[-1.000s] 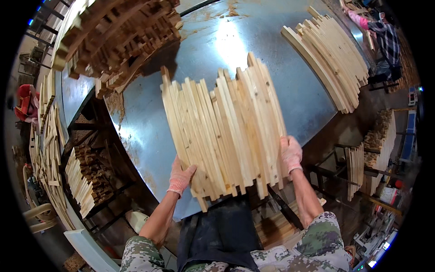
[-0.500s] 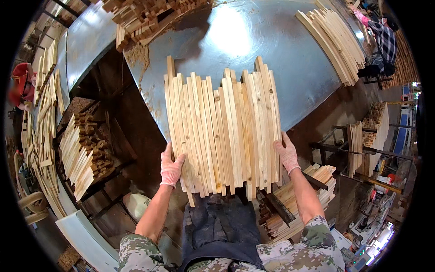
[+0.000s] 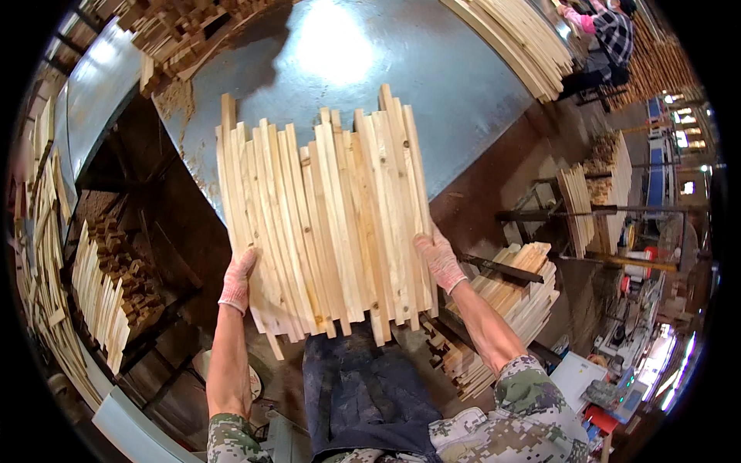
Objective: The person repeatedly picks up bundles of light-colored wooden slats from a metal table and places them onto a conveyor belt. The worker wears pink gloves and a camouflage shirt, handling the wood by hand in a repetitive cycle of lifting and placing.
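A wide row of pale wooden strips (image 3: 328,224), packed side by side with uneven ends, lies between my hands. My left hand (image 3: 238,279), in a pinkish work glove, presses against its left edge, some fingers hidden by the wood. On the opposite edge my right hand (image 3: 440,258), gloved the same way, grips the outermost strips with its thumb on top. The far part of the row overlaps the metal tabletop (image 3: 478,92); its near ends are in front of my dark apron (image 3: 363,393). Whether the row rests on the table's edge I cannot tell.
Wood pieces (image 3: 177,31) and sawdust lie at the table's far left; long strips (image 3: 517,46) lie at its far right. Racked stacks of strips stand left (image 3: 100,301) and right (image 3: 509,285). A person (image 3: 610,38) in a checked shirt works at the far right.
The view has swung right, so the table and surroundings sit farther left. The row of strips has come slightly toward me relative to the table, with both hands still on its sides.
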Demonstrator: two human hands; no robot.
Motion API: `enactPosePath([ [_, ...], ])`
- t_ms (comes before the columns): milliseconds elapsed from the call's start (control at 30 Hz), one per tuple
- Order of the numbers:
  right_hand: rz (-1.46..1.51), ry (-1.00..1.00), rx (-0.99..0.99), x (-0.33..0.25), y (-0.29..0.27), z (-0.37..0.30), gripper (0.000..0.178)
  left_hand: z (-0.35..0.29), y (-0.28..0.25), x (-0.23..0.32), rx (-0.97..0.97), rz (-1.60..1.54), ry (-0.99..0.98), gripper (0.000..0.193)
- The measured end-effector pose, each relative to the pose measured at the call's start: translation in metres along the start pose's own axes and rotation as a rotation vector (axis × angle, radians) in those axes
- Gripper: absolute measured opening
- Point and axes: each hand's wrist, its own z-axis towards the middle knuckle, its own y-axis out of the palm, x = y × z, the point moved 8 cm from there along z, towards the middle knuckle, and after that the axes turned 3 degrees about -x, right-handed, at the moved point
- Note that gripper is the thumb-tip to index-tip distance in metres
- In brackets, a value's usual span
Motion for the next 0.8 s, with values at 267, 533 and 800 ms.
enactPosePath([
  [267,0.379,0.164,-0.162,0.033,0.01,0.017,0.049,0.006,-0.036,-0.004,0.038,0.183,-0.099,0.047],
  [533,0.414,0.207,-0.222,0.014,0.023,0.018,0.05,-0.02,0.015,0.007,0.017,0.113,-0.03,0.063],
  [800,0.289,0.322,-0.246,0.052,0.023,0.0,0.07,-0.081,-0.018,-0.026,0.051,0.165,-0.216,0.07],
])
